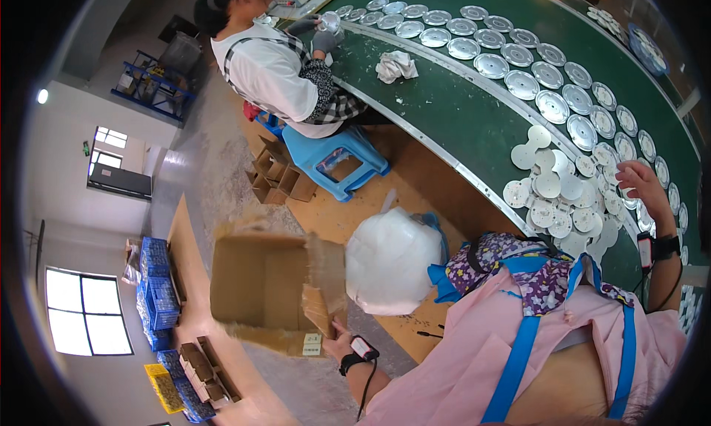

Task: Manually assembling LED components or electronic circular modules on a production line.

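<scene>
Pinching the cardboard box (259, 289) out to its left, the left hand (340, 342) was nearer; the right hand (646, 185), loosely spread, hung near silvery discs (582, 133).

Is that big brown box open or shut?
Open. The left hand holds the cardboard box, and its hollow brown inside shows.

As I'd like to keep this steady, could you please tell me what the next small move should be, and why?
I would probably bring the right hand across to steady the open cardboard box, because only the left hand holds it, at one corner, while the right hand is away by the white disc pieces.
</scene>
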Action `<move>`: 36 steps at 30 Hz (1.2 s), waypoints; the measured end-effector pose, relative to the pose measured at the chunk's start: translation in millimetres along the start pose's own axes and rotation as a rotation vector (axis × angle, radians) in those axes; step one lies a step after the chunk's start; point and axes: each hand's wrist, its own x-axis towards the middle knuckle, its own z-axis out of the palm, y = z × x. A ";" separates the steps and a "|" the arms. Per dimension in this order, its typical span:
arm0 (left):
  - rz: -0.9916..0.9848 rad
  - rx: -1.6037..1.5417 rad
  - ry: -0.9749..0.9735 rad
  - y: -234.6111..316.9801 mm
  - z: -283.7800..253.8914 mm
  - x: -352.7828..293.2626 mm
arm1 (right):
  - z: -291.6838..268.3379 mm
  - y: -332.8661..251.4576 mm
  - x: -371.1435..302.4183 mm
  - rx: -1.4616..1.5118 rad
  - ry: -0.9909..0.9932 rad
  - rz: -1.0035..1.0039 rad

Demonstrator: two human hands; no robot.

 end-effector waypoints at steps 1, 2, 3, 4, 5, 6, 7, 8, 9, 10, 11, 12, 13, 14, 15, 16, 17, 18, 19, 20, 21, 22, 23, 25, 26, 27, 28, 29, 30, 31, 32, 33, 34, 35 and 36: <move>0.013 -0.109 0.043 2.0 1.3 -0.8 | 0.7 4.5 -2.2 0.000 0.003 0.008; 0.011 -0.102 0.045 5.6 1.7 1.2 | 1.7 9.5 -3.5 0.013 -0.010 0.029; -0.034 -0.264 0.045 11.2 1.4 3.7 | 3.7 12.6 -5.4 0.027 -0.023 0.051; -0.076 -0.427 0.042 16.7 1.6 7.3 | 10.5 12.4 -8.2 0.022 -0.028 0.072; -0.120 -0.590 0.039 21.5 1.0 10.8 | 15.5 12.4 -8.2 0.025 -0.025 0.076; -0.011 -0.385 -0.173 22.0 -6.2 20.0 | 20.0 12.9 -8.1 -0.011 -0.036 0.087; -0.015 -0.381 -0.173 21.5 -0.7 20.3 | 24.7 11.1 -8.5 -0.051 -0.047 0.099; 0.077 -0.240 -0.216 18.7 7.6 16.3 | 32.1 7.9 -11.2 -0.075 -0.032 0.086; 0.166 -0.098 -0.260 15.3 17.1 11.6 | 37.0 5.8 -13.2 -0.078 -0.025 0.093; 0.259 0.098 -0.265 6.4 34.9 -8.5 | 39.9 3.2 -13.0 -0.103 -0.037 0.091; 0.254 0.101 -0.267 15.2 35.2 7.7 | 41.5 1.6 -13.4 -0.129 -0.047 0.090; 0.160 0.008 -0.286 30.6 33.8 35.8 | 41.4 1.0 -15.0 -0.128 -0.039 0.094; 0.066 -0.087 -0.303 32.4 45.4 40.3 | 43.4 -1.0 -14.5 -0.136 -0.035 0.073; 0.455 0.634 -0.403 26.8 56.6 46.2 | 45.2 -2.5 -14.1 -0.144 -0.029 0.054; 0.954 1.385 -0.506 41.4 54.1 74.2 | 48.0 -4.0 -12.3 -0.146 -0.032 0.052; 0.943 1.510 -0.295 39.1 73.4 85.9 | 47.2 -1.6 -17.6 -0.129 0.003 0.055; 0.927 1.627 -0.079 34.0 91.1 98.9 | 47.0 1.9 -23.6 -0.112 0.039 0.059; 0.918 1.627 -0.084 30.9 98.7 108.3 | 49.4 2.3 -23.0 -0.102 0.043 0.067; 0.621 1.079 -0.243 23.8 113.2 116.4 | 50.2 6.5 -23.9 -0.097 0.058 0.072; 0.311 0.532 -0.361 15.0 124.9 122.4 | 50.0 11.9 -25.3 -0.105 0.044 0.060; 0.300 0.544 -0.378 1.7 142.1 117.9 | 50.7 17.3 -29.2 -0.108 0.034 0.052; 0.060 0.542 -0.340 -12.3 157.1 111.9 | 51.1 21.4 -32.9 -0.097 0.038 0.054; -0.176 0.539 -0.293 -28.3 169.9 105.9 | 50.9 26.3 -35.5 -0.085 0.050 0.064; -0.121 0.717 -0.272 -67.4 169.7 111.0 | 50.3 37.3 -39.5 -0.030 0.125 0.122; -0.109 0.866 -0.273 -94.6 174.4 93.2 | 45.5 44.7 -43.4 -0.044 0.149 0.151; -0.095 1.017 -0.276 -119.8 178.7 75.2 | 42.6 49.8 -48.6 -0.035 0.163 0.164; -0.125 1.120 -0.309 -135.5 178.0 76.8 | 41.1 51.9 -52.9 -0.022 0.186 0.190; -0.162 1.231 -0.348 -156.9 181.3 73.5 | 38.9 55.5 -58.0 -0.007 0.219 0.223; -0.208 1.307 -0.382 -176.5 184.5 68.2 | 38.6 56.6 -61.0 0.003 0.241 0.239; -0.234 1.341 -0.409 -188.9 189.5 62.1 | 37.3 56.0 -66.1 -0.004 0.252 0.238; -0.269 1.374 -0.493 -197.2 190.4 58.6 | 35.9 54.7 -70.7 -0.009 0.273 0.240; -0.320 1.416 -0.590 -210.1 192.6 51.5 | 32.2 54.2 -71.1 -0.049 0.254 0.195; -0.290 1.514 -0.642 -228.4 195.7 47.0 | 28.0 57.7 -74.7 -0.103 0.275 0.192; -0.260 1.610 -0.711 -243.9 201.0 38.8 | 22.8 79.6 -73.7 -0.166 0.350 0.112; -0.092 1.622 -0.811 -250.0 203.7 22.4 | 20.1 87.3 -71.6 -0.296 0.373 0.043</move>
